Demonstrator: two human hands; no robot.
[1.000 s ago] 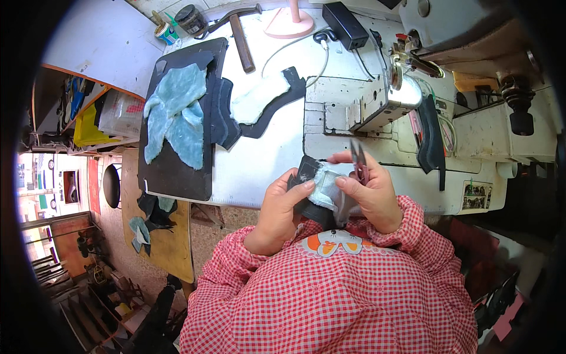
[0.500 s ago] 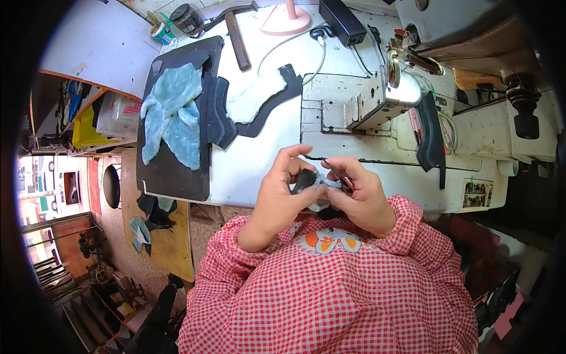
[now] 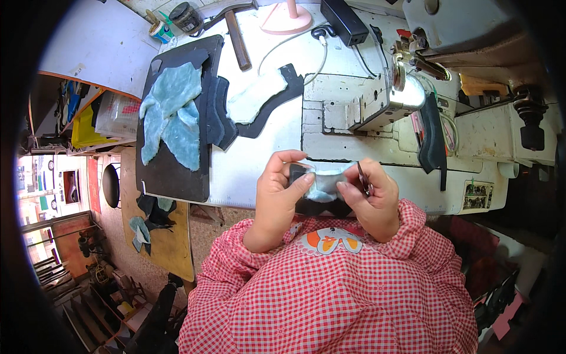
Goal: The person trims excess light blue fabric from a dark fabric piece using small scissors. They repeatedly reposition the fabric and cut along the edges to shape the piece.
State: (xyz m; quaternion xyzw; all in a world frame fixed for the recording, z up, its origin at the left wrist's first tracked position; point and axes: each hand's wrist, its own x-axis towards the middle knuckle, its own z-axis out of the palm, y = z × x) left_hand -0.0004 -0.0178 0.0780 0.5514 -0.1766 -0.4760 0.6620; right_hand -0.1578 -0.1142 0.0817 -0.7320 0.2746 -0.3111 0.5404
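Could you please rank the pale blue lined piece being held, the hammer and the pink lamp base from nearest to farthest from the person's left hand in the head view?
From the left hand:
1. Pale blue lined piece: pinched in the fingers, at the table's near edge.
2. Hammer: far side, toward the left.
3. Pink lamp base: at the far edge.

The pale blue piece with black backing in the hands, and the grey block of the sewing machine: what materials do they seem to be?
Pale blue piece: probably fleece fabric, matte and fuzzy; its backing is dark. Grey block of the sewing machine: likely painted metal, worn, with a slight sheen.
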